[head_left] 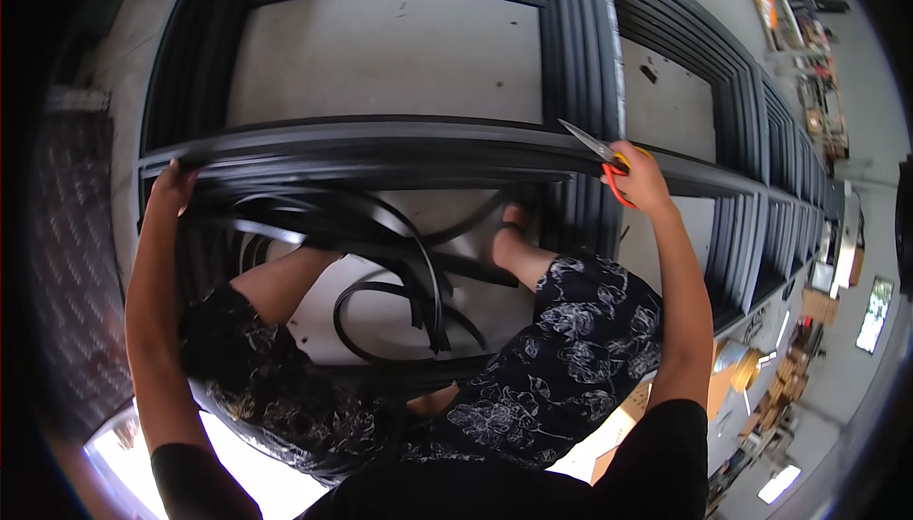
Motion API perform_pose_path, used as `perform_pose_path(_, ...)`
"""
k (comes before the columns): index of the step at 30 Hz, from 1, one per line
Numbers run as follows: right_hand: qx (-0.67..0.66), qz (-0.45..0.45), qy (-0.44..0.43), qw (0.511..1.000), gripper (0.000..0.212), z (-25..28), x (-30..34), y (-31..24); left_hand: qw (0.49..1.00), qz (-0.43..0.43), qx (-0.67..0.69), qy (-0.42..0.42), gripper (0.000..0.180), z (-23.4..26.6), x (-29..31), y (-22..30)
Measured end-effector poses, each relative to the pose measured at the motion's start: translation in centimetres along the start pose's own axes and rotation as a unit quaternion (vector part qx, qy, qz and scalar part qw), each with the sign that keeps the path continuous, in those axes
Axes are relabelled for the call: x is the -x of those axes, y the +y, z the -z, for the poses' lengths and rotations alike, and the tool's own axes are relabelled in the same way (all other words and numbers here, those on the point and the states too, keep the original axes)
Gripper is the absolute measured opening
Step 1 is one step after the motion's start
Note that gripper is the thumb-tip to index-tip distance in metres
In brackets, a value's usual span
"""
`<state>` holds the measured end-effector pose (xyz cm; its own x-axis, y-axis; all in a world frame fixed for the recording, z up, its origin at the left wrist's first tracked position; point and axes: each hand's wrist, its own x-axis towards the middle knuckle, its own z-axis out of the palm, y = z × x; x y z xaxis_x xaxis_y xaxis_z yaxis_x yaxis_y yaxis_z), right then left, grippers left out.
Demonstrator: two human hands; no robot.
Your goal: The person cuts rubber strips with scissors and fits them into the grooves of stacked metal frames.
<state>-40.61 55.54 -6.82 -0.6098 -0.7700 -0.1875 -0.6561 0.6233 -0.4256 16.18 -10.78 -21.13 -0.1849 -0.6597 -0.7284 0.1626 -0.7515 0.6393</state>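
Observation:
My right hand (642, 180) is closed round the handles of a pair of scissors (591, 143) with orange and yellow grips. The blades point up and to the left, over the crossbar of a stack of dark grey metal frames (580, 35). At the left end of that crossbar my left hand (173, 189) pinches a long black strip (380, 160), which is blurred and runs along the bar towards the right hand. Loose black strips (433, 277) lie in loops between my legs, inside the near frame opening.
More stacked frames (780, 139) stretch away to the right. A dark patterned mat (76, 254) covers the floor at left. Along the far right wall are shelves (794, 25) with assorted goods and several cardboard boxes (775, 392). My foot (511, 235) stands inside the frame opening.

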Motion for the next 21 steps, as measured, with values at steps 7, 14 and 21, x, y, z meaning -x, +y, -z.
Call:
perform_pose_path(7, 0.007, -0.071, 0.052, 0.996, 0.042, 2.3, 1.2, 2.1, 0.988, -0.022, -0.053, 0.146, 0.024, -4.3, 0.2, -1.6)
perform_pose_path(14, -0.041, -0.078, 0.071, 0.994, 0.047, 0.6, 1.4, 5.4, 0.983, -0.024, -0.103, 0.151, 0.024, -4.2, 1.6, -1.2)
perform_pose_path(21, -0.012, -0.069, 0.122, 0.99, 0.042, 0.2, 1.0, 4.9, 0.978, -0.02, -0.116, 0.171, 0.024, -4.8, 1.1, -1.5)
